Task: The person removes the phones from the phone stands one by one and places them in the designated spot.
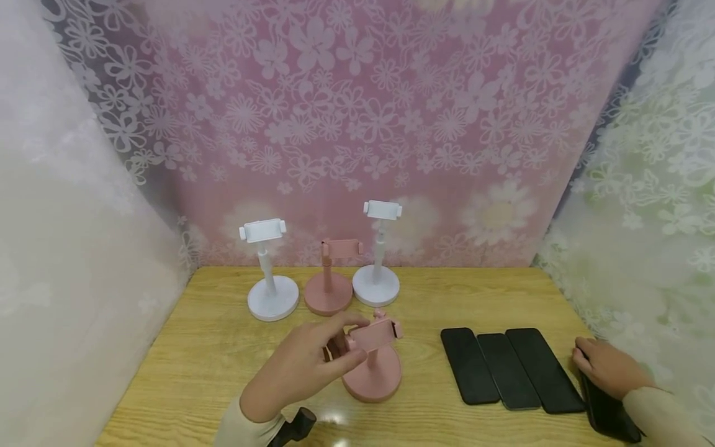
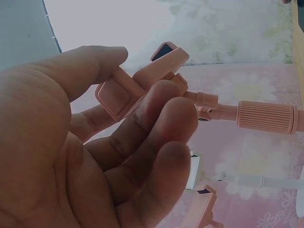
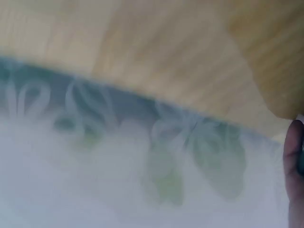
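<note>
In the head view my left hand (image 1: 304, 360) is at the near pink phone stand (image 1: 373, 379), which stands upright on the table. Its thumb and fingers pinch one end of the stand's clamp (image 2: 114, 97); the left wrist view shows the other fingers curled beneath. My right hand (image 1: 611, 367) is at the table's right side, its fingers bent over the upper end of a black phone (image 1: 606, 413). Only a sliver of that hand (image 3: 294, 156) shows in the blurred right wrist view. Left of it lie a wide black phone (image 1: 544, 370), a middle phone (image 1: 509, 372) and another phone (image 1: 469, 366).
Behind the near stand are a white stand (image 1: 273, 299) at left, a pink stand (image 1: 328, 293) in the middle and a taller white stand (image 1: 376, 285). Flowered cloth (image 1: 357, 124) closes off the wooden table (image 1: 212, 347) at the back and sides.
</note>
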`<state>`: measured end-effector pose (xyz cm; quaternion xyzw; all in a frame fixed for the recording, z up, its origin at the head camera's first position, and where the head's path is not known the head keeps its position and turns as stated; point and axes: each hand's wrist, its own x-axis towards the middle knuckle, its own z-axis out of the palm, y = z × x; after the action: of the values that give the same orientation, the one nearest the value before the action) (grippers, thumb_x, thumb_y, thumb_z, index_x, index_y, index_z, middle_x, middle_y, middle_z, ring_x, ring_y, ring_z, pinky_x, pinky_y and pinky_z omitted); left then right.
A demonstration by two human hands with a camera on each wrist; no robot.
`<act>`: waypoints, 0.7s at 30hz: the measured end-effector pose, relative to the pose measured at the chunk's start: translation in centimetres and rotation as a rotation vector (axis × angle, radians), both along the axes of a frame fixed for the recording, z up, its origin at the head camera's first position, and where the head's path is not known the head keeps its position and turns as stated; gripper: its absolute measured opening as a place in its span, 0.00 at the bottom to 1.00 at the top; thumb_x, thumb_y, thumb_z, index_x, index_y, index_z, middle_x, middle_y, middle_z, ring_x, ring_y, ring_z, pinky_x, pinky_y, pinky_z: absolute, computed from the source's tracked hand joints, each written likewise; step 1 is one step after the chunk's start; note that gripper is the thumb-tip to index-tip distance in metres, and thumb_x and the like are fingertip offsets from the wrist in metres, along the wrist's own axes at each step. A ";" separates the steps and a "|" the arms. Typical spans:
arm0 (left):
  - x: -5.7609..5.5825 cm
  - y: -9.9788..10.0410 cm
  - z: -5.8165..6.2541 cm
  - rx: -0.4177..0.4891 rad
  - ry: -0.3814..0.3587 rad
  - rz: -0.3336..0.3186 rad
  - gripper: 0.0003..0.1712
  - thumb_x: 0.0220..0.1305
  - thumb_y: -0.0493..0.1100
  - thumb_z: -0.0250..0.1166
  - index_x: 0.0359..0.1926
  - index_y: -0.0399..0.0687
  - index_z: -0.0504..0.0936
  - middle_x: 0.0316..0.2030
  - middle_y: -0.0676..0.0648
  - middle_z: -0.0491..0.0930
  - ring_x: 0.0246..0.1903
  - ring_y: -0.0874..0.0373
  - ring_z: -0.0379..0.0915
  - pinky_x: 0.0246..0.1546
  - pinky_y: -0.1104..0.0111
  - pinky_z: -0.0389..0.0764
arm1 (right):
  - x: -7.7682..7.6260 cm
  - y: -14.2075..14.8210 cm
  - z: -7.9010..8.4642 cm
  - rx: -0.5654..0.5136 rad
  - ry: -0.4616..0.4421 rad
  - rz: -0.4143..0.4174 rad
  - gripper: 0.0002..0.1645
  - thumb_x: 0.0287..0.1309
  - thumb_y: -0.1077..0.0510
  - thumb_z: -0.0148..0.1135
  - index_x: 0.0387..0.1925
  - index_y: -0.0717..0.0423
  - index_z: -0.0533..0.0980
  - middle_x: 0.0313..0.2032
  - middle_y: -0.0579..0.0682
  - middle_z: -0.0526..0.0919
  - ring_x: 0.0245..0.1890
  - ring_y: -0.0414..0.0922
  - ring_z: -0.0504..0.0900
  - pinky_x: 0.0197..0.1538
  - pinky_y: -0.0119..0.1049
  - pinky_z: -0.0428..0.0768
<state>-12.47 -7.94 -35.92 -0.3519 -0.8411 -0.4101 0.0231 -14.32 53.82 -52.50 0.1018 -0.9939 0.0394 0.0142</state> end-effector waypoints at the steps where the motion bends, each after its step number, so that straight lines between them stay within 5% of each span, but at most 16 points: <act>1: 0.0 0.0 0.0 -0.004 0.005 0.003 0.20 0.64 0.61 0.58 0.56 0.74 0.70 0.26 0.65 0.75 0.24 0.72 0.72 0.26 0.74 0.76 | -0.3 0.3 -0.1 -0.003 -0.003 0.004 0.19 0.73 0.55 0.38 0.22 0.47 0.58 0.17 0.43 0.57 0.16 0.35 0.51 0.26 0.33 0.53; 13: -0.3 0.0 -0.1 -0.014 -0.011 -0.009 0.19 0.64 0.60 0.58 0.56 0.74 0.70 0.26 0.65 0.75 0.23 0.72 0.72 0.24 0.74 0.76 | -2.5 -0.9 -1.0 0.047 -0.019 -0.022 0.20 0.74 0.52 0.33 0.24 0.47 0.62 0.19 0.43 0.60 0.19 0.40 0.57 0.30 0.41 0.57; 21: -0.5 0.2 -0.2 0.018 0.029 -0.023 0.19 0.65 0.58 0.59 0.55 0.71 0.71 0.26 0.65 0.75 0.23 0.73 0.71 0.24 0.76 0.75 | -4.6 -2.1 -0.9 0.096 0.133 0.035 0.15 0.72 0.52 0.41 0.26 0.45 0.65 0.24 0.42 0.63 0.23 0.40 0.59 0.27 0.37 0.58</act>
<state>-12.94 -7.73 -36.12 -0.3675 -0.8327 -0.4128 0.0338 -18.97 51.69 -53.40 0.1219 -0.9896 -0.0147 0.0745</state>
